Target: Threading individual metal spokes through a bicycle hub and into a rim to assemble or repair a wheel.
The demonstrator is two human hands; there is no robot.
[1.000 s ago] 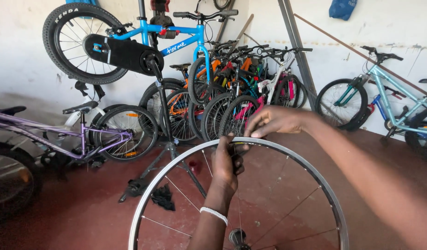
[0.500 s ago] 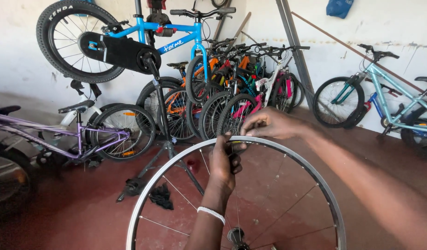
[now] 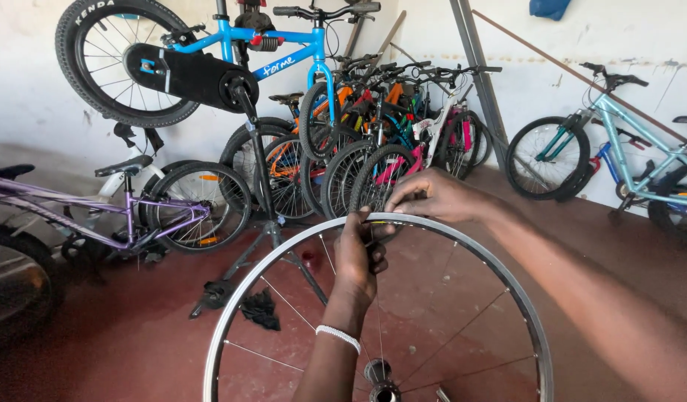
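Bare wheel rim [image 3: 507, 294], lower centre of frame, spokes meeting a hub [image 3: 378, 376] at the bottom edge. Right hand [image 3: 433, 197] pinches the rim's top; left hand [image 3: 360, 253] is closed around a spoke just below it.

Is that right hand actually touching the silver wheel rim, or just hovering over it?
Touching. The head view shows the right hand with its fingertips pressed onto the top of the silver wheel rim, with no gap visible between them.

Upright bare silver wheel rim [image 3: 507, 283]
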